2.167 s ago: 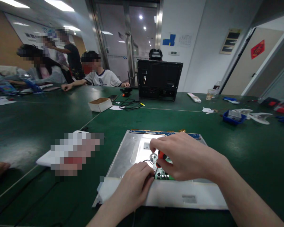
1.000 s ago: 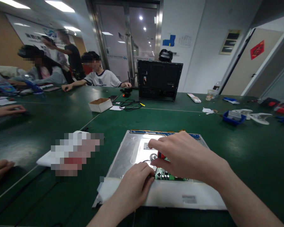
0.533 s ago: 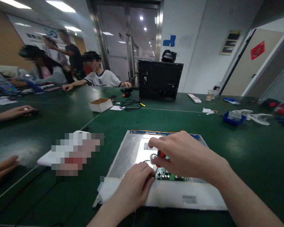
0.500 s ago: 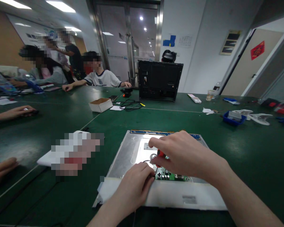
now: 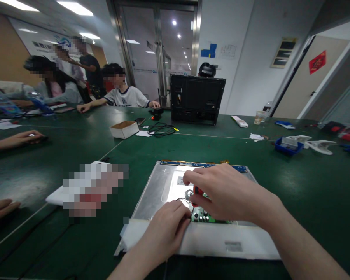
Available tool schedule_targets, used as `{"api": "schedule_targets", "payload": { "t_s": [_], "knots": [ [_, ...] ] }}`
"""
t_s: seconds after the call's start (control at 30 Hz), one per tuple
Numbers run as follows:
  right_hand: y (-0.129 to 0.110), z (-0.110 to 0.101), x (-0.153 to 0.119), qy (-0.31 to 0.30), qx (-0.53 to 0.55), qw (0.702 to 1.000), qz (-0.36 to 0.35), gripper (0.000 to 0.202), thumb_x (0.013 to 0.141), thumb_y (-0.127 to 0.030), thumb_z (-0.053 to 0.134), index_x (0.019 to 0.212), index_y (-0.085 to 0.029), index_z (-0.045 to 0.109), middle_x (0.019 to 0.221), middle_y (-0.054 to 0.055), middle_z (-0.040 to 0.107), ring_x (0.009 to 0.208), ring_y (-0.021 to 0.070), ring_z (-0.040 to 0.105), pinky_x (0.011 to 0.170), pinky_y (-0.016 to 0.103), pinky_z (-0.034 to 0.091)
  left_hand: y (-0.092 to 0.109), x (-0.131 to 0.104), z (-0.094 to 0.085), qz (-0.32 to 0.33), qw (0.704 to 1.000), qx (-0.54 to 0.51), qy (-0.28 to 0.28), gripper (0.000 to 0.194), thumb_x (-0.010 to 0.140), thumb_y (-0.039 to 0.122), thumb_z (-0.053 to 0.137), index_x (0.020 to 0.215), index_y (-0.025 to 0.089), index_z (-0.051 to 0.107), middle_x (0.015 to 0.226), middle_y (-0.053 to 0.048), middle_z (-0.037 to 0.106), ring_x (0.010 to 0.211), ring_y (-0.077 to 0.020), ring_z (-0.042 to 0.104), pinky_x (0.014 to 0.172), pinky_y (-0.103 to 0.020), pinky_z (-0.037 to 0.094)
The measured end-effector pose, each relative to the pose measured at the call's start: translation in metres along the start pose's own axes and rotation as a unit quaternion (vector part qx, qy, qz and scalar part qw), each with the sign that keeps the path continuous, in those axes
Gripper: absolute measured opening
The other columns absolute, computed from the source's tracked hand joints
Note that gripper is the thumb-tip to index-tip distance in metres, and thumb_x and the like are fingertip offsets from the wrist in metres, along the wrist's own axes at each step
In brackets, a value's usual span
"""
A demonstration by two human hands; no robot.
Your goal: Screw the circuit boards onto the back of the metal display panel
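In front of me a display panel lies back side up, with a green circuit board near its front and a blue strip board along its far edge. My right hand is closed round the red and black handle of a screwdriver, held over the circuit board. Its tip is hidden. My left hand rests on the panel at the board's left end, fingers curled together near the screwdriver's lower part. What those fingertips pinch, if anything, is hidden.
A black monitor housing stands across the green table. An open white box and black cable lie beyond the panel. The blue tray sits at right. Another person's hands rest at left.
My right hand has turned the screwdriver handle very slightly; both hands stay in the same place. At the left edge, another person's hand has shifted a little.
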State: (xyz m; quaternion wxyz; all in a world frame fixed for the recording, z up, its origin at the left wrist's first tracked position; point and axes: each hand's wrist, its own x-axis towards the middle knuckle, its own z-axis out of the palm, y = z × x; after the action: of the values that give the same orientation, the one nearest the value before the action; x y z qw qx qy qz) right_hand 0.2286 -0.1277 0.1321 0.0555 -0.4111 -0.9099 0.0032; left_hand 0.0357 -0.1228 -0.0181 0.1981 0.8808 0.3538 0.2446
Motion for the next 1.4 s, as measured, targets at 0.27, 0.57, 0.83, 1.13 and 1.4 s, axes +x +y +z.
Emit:
{"api": "schedule_targets", "payload": {
  "t_s": [0.27, 0.57, 0.83, 1.13, 1.4],
  "knots": [
    [0.0009, -0.0013, -0.0021, 0.001, 0.002, 1.000, 0.001, 0.024, 0.089, -0.025, 0.060, 0.112, -0.021, 0.061, 0.102, 0.005, 0.073, 0.077, 0.0207, 0.067, 0.056, 0.030, 0.032, -0.0006, 0.0013, -0.0005, -0.006, 1.000, -0.008, -0.008, 0.016, 0.088, 0.009, 0.049, 0.093, 0.020, 0.061, 0.094, -0.006, 0.067, 0.088, -0.0241, 0.061, 0.074, -0.034, 0.045],
    [0.0020, 0.0000, 0.0011, 0.000, 0.004, 1.000, 0.012, 0.015, 0.093, -0.023, 0.059, 0.108, -0.021, 0.060, 0.096, 0.004, 0.075, 0.073, 0.0182, 0.065, 0.056, 0.029, 0.028, -0.0004, 0.0003, -0.0014, 0.003, 1.000, 0.000, 0.000, 0.016, 0.087, 0.009, 0.048, 0.089, 0.020, 0.059, 0.091, -0.006, 0.066, 0.087, -0.0231, 0.060, 0.070, -0.032, 0.043],
    [0.0045, -0.0027, 0.0001, -0.016, 0.014, 1.000, 0.023, 0.011, 0.088, -0.025, 0.065, 0.096, -0.019, 0.061, 0.095, 0.004, 0.072, 0.076, 0.0180, 0.063, 0.056, 0.029, 0.028, 0.0015, 0.0018, -0.0030, 0.001, 1.000, 0.004, -0.008, 0.015, 0.088, 0.012, 0.047, 0.089, 0.020, 0.059, 0.090, -0.007, 0.066, 0.085, -0.0230, 0.060, 0.069, -0.032, 0.044],
    [0.0069, -0.0003, 0.0030, -0.003, 0.012, 1.000, 0.028, 0.010, 0.094, -0.026, 0.061, 0.102, -0.021, 0.062, 0.092, 0.003, 0.073, 0.075, 0.0171, 0.063, 0.057, 0.028, 0.029, 0.0037, 0.0009, -0.0045, -0.006, 1.000, 0.003, -0.012, 0.016, 0.089, 0.011, 0.046, 0.089, 0.020, 0.059, 0.091, -0.006, 0.066, 0.086, -0.0229, 0.060, 0.070, -0.032, 0.045],
    [0.0053, -0.0025, -0.0008, -0.004, 0.024, 1.000, 0.000, 0.011, 0.087, -0.022, 0.063, 0.098, -0.019, 0.060, 0.097, 0.004, 0.071, 0.076, 0.0176, 0.062, 0.056, 0.029, 0.028, 0.0038, 0.0012, -0.0047, -0.007, 1.000, 0.006, -0.018, 0.016, 0.090, 0.010, 0.047, 0.091, 0.020, 0.061, 0.092, -0.006, 0.066, 0.086, -0.0230, 0.061, 0.069, -0.032, 0.044]
  ]
}}
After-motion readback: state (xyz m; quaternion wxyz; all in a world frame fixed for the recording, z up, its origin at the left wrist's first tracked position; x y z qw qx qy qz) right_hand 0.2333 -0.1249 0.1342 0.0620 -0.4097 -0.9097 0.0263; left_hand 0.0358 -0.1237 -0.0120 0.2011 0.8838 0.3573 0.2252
